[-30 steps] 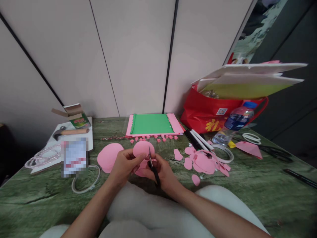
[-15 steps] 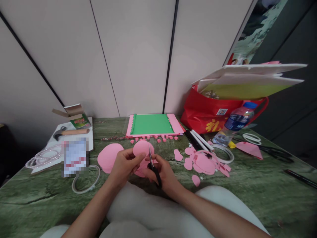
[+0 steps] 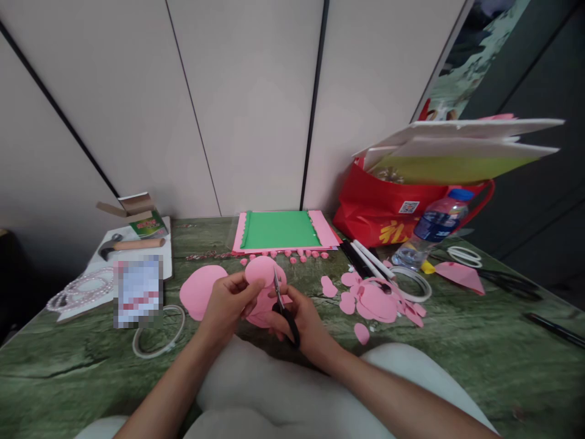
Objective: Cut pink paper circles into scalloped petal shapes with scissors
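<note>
My left hand (image 3: 231,303) pinches a round piece of pink paper (image 3: 261,269) between thumb and fingers, above the table. Black-handled scissors (image 3: 287,323) are in my right hand (image 3: 299,317), with fingers in the handle loops. Their blades point away from me and lie at the right edge of the pink paper. On the table to the left of my left hand lies a larger rounded pink paper (image 3: 201,292). More pink paper (image 3: 265,308) shows below and between my hands, partly hidden by them.
Pink paper scraps (image 3: 377,302) and a tape roll (image 3: 414,285) lie to the right, near a water bottle (image 3: 434,228) and a red bag (image 3: 365,204). Small pink rolls (image 3: 292,258) line up before green paper (image 3: 281,228). Leftward are another tape roll (image 3: 158,353), beads (image 3: 82,289) and a hammer (image 3: 132,245).
The scissors have shifted slightly down and right relative to the pink paper. The held paper has tilted a little and risen slightly. Both hands keep their hold.
</note>
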{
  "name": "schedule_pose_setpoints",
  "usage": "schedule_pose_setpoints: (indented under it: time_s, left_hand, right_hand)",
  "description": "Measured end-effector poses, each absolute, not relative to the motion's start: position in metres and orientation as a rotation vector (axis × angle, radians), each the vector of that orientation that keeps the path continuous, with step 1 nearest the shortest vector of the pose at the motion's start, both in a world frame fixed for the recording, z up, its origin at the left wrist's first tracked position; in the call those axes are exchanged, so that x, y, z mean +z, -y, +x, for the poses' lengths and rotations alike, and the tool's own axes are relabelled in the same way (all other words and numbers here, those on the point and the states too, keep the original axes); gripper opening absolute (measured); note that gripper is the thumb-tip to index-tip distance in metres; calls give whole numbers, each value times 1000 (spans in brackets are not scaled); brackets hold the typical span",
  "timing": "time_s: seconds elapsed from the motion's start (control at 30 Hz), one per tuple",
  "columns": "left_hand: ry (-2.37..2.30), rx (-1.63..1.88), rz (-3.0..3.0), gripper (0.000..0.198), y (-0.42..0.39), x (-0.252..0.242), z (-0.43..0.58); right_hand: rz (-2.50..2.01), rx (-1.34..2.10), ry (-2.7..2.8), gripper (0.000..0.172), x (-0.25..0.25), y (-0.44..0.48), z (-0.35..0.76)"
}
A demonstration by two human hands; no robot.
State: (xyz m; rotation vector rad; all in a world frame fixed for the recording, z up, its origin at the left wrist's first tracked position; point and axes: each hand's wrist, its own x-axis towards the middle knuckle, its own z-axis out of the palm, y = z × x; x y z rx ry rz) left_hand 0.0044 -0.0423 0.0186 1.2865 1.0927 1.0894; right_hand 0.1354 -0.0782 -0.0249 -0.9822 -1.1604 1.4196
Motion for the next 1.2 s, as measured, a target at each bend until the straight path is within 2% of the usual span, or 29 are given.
schedule_pose_setpoints:
  time_s: [1.2]
  left_hand:
    - [-1032,1220,1204,28,43,22,5]
  right_hand:
    - [-1002,1476,1140,44,-23,79,135]
